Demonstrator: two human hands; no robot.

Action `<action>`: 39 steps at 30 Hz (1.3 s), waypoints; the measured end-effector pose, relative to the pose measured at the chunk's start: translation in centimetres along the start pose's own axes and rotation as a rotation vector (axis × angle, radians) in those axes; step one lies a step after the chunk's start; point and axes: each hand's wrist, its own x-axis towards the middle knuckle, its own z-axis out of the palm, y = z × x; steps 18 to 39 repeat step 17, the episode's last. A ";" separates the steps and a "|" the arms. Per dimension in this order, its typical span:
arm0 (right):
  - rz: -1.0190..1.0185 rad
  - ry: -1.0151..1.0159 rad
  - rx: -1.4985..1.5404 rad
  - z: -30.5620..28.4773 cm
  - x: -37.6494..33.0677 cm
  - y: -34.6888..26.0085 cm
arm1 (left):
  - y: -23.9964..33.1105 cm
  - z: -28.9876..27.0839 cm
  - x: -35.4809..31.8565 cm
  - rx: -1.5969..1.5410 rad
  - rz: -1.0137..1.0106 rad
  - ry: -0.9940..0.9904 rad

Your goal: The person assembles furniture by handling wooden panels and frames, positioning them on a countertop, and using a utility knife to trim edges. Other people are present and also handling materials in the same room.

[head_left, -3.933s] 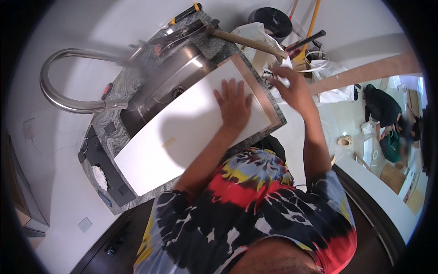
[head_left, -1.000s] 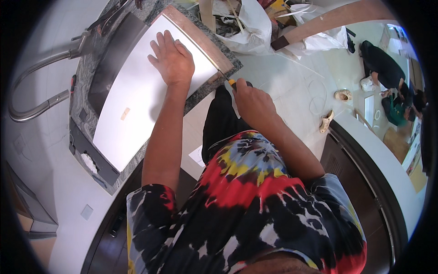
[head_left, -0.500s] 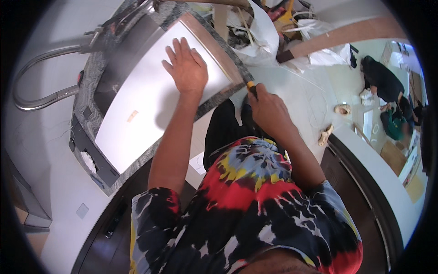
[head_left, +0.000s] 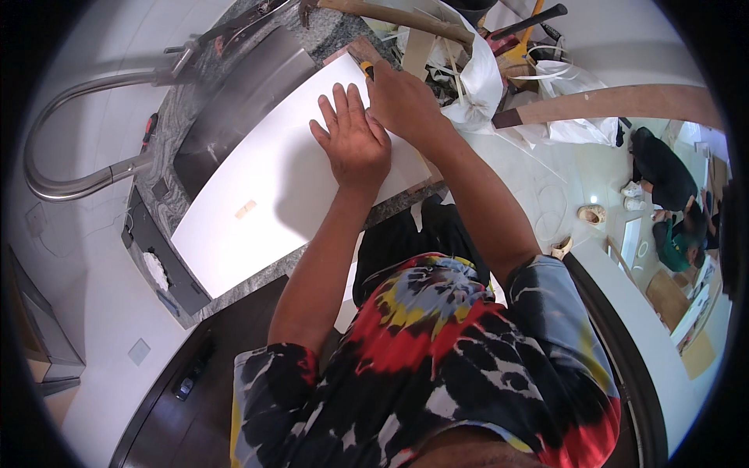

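A white panel with a small tan piece of tape lies over the sink and the grey stone countertop. My left hand is pressed flat on the panel, fingers spread. Beside it, my right hand grips what looks like a yellow-and-black utility knife at the panel's far edge. The hand hides most of this tool. Brown board shows past that edge, under or beside the panel.
At the left curves a metal faucet, with a red-and-black screwdriver nearby. White sacks of scraps and tools stand beyond the counter. A long brown board crosses the right side. Farther off, people crouch near clogs.
My right hand has swept with the knife from the panel's near right corner up to its far end. The left hand stays flat on the panel. The view has shifted slightly.
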 end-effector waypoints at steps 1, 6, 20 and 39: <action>0.016 -0.021 -0.007 -0.1 0.0 -0.1 | 0.0 0.0 0.0 -0.001 -0.002 -0.011; 0.019 -0.040 -0.031 0.1 0.5 0.2 | 0.0 0.0 -0.1 -0.005 -0.013 -0.043; -0.028 -0.101 -0.061 0.4 2.0 1.9 | 0.4 -0.4 -0.3 -0.007 -0.012 -0.048; -0.028 -0.101 -0.061 0.4 2.0 1.9 | 0.4 -0.4 -0.3 -0.007 -0.012 -0.048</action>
